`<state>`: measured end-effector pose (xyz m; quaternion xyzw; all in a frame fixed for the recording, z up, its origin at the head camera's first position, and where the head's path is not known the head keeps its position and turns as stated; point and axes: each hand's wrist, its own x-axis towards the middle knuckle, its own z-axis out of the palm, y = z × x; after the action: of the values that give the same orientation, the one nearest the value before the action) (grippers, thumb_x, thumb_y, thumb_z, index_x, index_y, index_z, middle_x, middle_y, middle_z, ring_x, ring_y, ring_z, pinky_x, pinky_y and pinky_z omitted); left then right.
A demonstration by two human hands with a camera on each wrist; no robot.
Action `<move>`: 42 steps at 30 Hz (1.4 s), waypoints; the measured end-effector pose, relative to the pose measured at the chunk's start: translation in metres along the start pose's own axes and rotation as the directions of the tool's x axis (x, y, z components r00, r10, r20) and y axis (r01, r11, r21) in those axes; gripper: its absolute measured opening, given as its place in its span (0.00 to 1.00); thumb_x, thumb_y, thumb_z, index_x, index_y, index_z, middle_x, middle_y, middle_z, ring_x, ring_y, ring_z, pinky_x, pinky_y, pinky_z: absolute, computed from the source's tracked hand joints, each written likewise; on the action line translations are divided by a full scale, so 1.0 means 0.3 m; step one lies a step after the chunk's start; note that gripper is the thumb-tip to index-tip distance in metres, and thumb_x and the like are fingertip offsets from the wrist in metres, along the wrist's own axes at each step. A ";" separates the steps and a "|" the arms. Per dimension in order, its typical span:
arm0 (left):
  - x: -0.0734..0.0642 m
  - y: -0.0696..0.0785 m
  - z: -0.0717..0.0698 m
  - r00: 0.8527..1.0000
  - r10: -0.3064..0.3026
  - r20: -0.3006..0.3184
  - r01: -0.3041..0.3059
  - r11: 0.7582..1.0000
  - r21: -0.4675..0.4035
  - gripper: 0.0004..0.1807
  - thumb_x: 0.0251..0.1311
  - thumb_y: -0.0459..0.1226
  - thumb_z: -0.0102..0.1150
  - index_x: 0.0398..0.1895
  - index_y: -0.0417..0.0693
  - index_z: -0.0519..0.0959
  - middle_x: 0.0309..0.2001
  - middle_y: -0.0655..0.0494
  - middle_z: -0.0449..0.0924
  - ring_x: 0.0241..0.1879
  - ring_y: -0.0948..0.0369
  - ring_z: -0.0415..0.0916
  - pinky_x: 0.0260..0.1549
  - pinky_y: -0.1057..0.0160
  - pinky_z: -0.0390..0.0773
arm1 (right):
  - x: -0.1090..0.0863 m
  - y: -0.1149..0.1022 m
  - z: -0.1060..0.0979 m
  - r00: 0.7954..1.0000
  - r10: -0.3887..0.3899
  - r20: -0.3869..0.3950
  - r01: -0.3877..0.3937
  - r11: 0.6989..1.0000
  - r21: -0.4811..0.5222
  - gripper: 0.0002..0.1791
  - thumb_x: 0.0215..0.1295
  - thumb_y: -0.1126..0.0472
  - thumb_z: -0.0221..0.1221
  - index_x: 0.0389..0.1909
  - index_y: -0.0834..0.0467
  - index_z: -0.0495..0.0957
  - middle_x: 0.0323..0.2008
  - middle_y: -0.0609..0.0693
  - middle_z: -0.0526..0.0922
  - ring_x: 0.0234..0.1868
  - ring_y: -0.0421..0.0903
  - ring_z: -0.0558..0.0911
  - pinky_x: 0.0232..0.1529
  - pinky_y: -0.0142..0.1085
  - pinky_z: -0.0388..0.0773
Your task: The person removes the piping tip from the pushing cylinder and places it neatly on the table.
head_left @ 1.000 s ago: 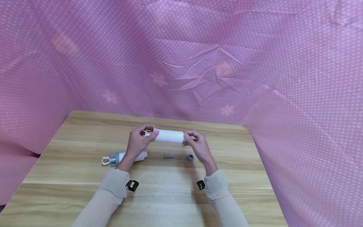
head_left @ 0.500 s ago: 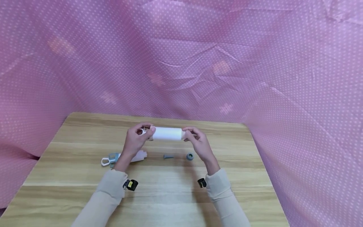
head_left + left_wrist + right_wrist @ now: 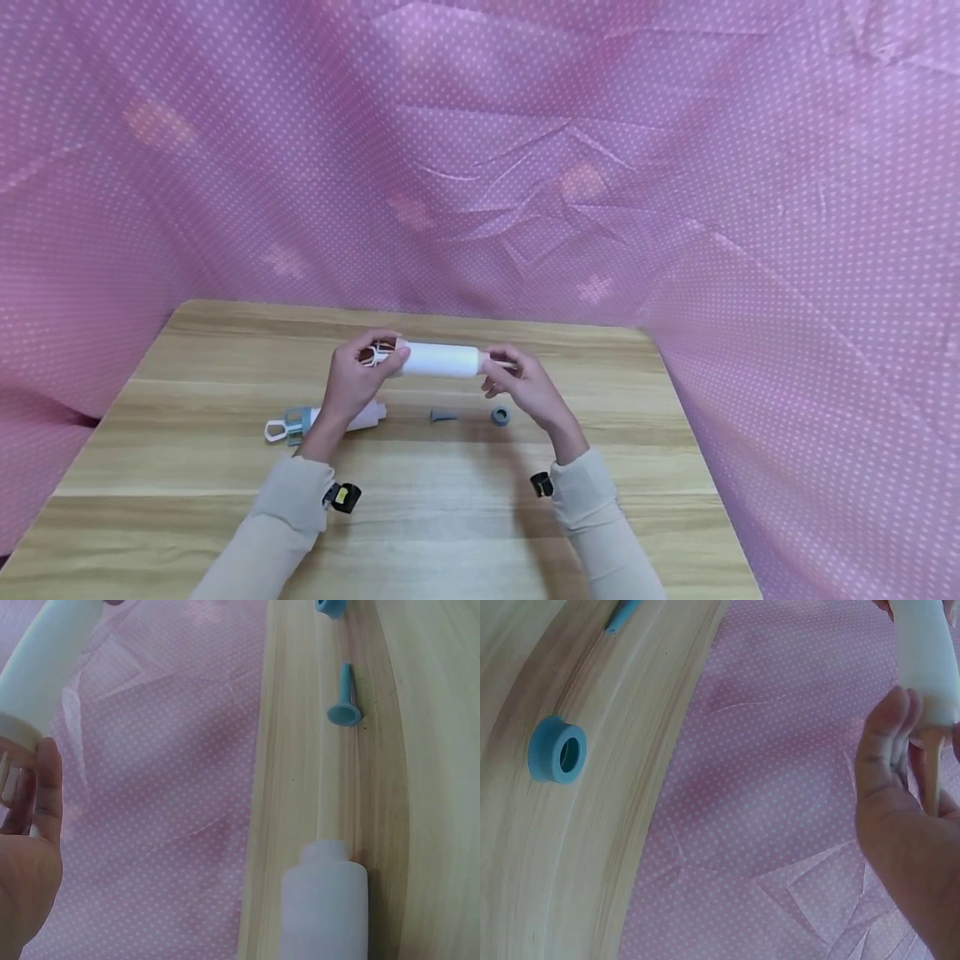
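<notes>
Both hands hold a white icing syringe (image 3: 441, 360) level above the far part of the table. My left hand (image 3: 354, 379) grips its left end, thumb in front, beside a white loop handle partly hidden by the fingers. My right hand (image 3: 534, 393) pinches the pale collar at the other end. A thin beige nozzle (image 3: 932, 769) runs from that collar toward the right palm. Below lie a blue nozzle (image 3: 442, 416) and a blue ring cap (image 3: 500, 416). A second icing syringe (image 3: 363, 417), white with a blue frame, lies partly behind the left forearm.
The wooden table (image 3: 420, 533) extends under both forearms. Pink dotted cloth (image 3: 480, 183) hangs behind its far edge and along both sides. Black wrist cameras (image 3: 345, 497) sit at both sleeve cuffs.
The syringe has shifted slightly left overall, rising and then dipping a little. My right fingers have changed position at the collar, and the thin nozzle shows again. The things on the table stay put.
</notes>
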<state>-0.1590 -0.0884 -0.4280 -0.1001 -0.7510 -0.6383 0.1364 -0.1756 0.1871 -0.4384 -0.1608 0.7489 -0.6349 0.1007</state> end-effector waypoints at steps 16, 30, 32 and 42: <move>-0.012 0.002 0.012 1.000 0.029 0.001 -0.029 0.999 -0.039 0.15 0.61 0.30 0.67 0.49 0.29 0.81 0.44 0.35 0.82 0.35 0.65 0.79 0.30 0.71 0.82 | 0.013 -0.011 0.001 0.993 -0.033 -0.117 0.043 0.996 0.083 0.15 0.78 0.60 0.54 0.51 0.70 0.76 0.54 0.61 0.80 0.45 0.50 0.83 0.45 0.46 0.85; -0.005 -0.105 0.012 1.000 -0.007 -0.017 0.007 0.999 -0.035 0.18 0.61 0.30 0.67 0.53 0.31 0.80 0.46 0.36 0.82 0.36 0.66 0.78 0.31 0.72 0.82 | -0.008 0.002 0.000 0.998 0.047 -0.037 -0.043 0.995 0.088 0.19 0.79 0.59 0.53 0.59 0.71 0.73 0.46 0.65 0.80 0.35 0.48 0.84 0.43 0.42 0.86; -0.007 -0.118 0.010 1.000 -0.011 -0.023 0.010 0.999 -0.035 0.18 0.61 0.32 0.68 0.53 0.34 0.81 0.46 0.38 0.82 0.36 0.65 0.78 0.31 0.72 0.82 | -0.011 0.001 -0.001 0.999 0.034 -0.031 -0.031 0.996 0.086 0.20 0.78 0.60 0.54 0.60 0.71 0.72 0.49 0.65 0.80 0.36 0.48 0.84 0.43 0.43 0.86; -0.021 -0.135 0.006 0.999 -0.013 -0.031 0.011 0.999 -0.040 0.19 0.62 0.38 0.69 0.52 0.34 0.82 0.45 0.42 0.83 0.37 0.61 0.79 0.31 0.70 0.82 | -0.017 0.002 -0.006 1.000 0.008 0.000 -0.008 0.997 0.080 0.22 0.75 0.62 0.57 0.64 0.70 0.70 0.53 0.63 0.78 0.39 0.50 0.84 0.44 0.45 0.85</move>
<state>-0.1664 -0.0931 -0.4682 -0.0884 -0.7366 -0.6553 0.1422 -0.1717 0.1908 -0.4389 -0.1535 0.7234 -0.6642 0.1092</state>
